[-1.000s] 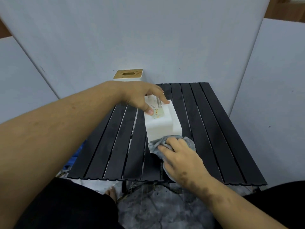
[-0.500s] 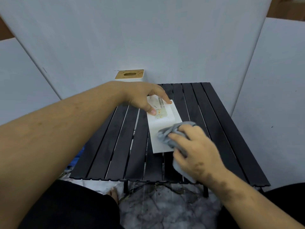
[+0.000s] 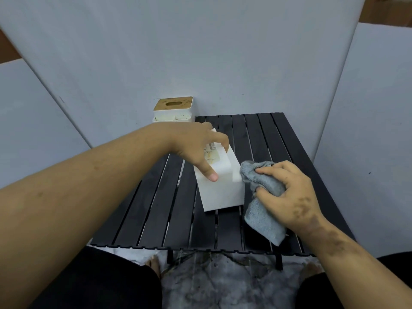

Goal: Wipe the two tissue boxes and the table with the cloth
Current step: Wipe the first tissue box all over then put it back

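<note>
A white tissue box [image 3: 219, 190] lies in the middle of the black slatted table [image 3: 156, 208]. My left hand [image 3: 196, 148] grips its far end from above, thumb on the near top face and fingers over the far edge. My right hand [image 3: 287, 192] holds a bunched grey cloth [image 3: 262, 201] against the box's right side. A second tissue box [image 3: 172, 109], white with a spotted wooden lid, stands at the table's far left corner, apart from both hands.
Grey panels wall in the table at the back, left and right. My knees in dark trousers and bare feet sit below the table's near edge, over a grey marbled floor [image 3: 223, 284].
My right hand has carried the cloth from the box's near end up and round to its right side. The left hand kept its grip on the box, which has turned slightly.
</note>
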Action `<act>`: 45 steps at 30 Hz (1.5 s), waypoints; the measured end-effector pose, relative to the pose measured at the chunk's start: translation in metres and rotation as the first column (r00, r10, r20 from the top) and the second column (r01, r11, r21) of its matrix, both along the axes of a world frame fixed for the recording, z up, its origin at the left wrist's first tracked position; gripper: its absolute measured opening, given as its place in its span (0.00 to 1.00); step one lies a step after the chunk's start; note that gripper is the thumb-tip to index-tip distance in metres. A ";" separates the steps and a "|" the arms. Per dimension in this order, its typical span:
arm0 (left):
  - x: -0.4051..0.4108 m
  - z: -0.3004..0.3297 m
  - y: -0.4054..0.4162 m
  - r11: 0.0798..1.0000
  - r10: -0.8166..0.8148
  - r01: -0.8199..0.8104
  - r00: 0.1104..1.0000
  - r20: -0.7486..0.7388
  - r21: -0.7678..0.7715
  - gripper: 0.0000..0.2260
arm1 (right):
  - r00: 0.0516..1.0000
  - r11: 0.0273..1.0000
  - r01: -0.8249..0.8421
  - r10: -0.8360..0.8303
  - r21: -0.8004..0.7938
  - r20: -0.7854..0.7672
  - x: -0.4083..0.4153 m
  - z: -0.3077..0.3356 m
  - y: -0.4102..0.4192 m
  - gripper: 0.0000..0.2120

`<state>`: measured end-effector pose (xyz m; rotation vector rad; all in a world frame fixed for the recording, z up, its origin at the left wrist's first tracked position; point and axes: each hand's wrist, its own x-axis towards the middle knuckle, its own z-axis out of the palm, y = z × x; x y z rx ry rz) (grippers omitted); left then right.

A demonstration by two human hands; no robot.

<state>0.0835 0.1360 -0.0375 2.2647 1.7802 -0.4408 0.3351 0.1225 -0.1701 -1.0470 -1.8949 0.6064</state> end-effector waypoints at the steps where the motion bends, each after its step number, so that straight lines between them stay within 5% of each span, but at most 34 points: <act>1: -0.001 0.001 -0.002 1.000 0.002 -0.002 1.000 0.009 0.006 0.34 | 1.000 1.000 -0.004 0.004 -0.007 -0.002 -0.001 0.000 0.001 0.18; 10: -0.033 -0.007 -0.040 0.995 0.042 -0.051 0.994 0.100 0.090 0.35 | 0.999 0.993 -0.036 0.037 -0.115 0.007 -0.005 -0.016 -0.005 0.17; 14: -0.029 0.004 -0.034 0.999 0.036 -0.036 0.999 0.021 0.003 0.42 | 0.999 0.989 -0.048 0.050 -0.141 0.013 -0.009 -0.020 -0.009 0.17; 18: -0.017 0.021 -0.024 0.996 0.028 -0.025 0.999 0.025 -0.091 0.37 | 0.999 0.991 -0.048 0.045 -0.126 -0.023 -0.010 -0.016 -0.010 0.17; 27: -0.021 -0.016 -0.033 0.987 -0.101 0.109 0.992 -0.068 0.116 0.29 | 0.985 0.986 -0.106 0.087 -0.127 -0.147 -0.010 -0.012 -0.014 0.18; 34: -0.045 0.008 -0.013 0.998 0.062 -0.054 0.957 0.283 -0.037 0.27 | 0.960 0.987 -0.155 0.139 -0.049 -0.241 -0.015 0.002 -0.021 0.18; 45: -0.072 -0.014 0.021 0.971 0.239 -0.133 0.613 0.753 -0.200 0.21 | 0.938 0.979 -0.199 0.202 0.039 -0.281 -0.034 0.012 -0.019 0.19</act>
